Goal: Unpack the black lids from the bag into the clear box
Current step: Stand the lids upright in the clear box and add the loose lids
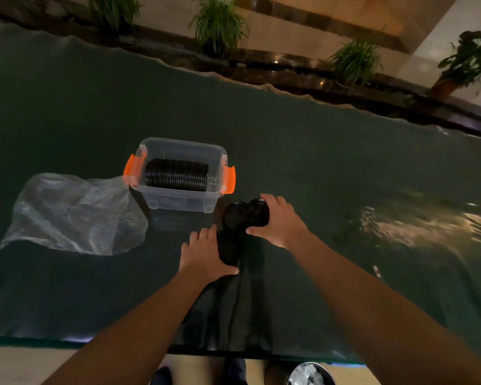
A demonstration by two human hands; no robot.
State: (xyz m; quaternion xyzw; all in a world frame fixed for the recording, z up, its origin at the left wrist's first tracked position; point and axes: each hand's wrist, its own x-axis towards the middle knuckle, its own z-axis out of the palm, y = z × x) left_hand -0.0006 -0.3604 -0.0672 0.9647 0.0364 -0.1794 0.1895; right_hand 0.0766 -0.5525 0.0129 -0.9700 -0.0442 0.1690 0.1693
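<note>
Clear box (178,202) with orange latches stands open mid-desk, its near wall toward the desk's (345,176) front edge. A row of black lids (177,175) already lies on edge inside, filling the back half. The plastic bag (72,215) lies flat at the box's left side, apparently empty, though glare makes that hard to confirm.

Remaining loose lids (233,216) sit on the desk just right of the box's near right corner. Right hand (278,220): grip closed around a short stack of lids, thumb below, fingers over the top. Left hand (203,251): grip half-curled, palm pressed against another dark stack (228,247) nearer the front edge; whether it truly holds it, I cannot tell.

Step in hand: gathering the loose lids into one stack. To do it well, square the stacks edge to edge between both palms before lifting, then lower them on edge into the free front half of the box, parallel to the existing row.
</note>
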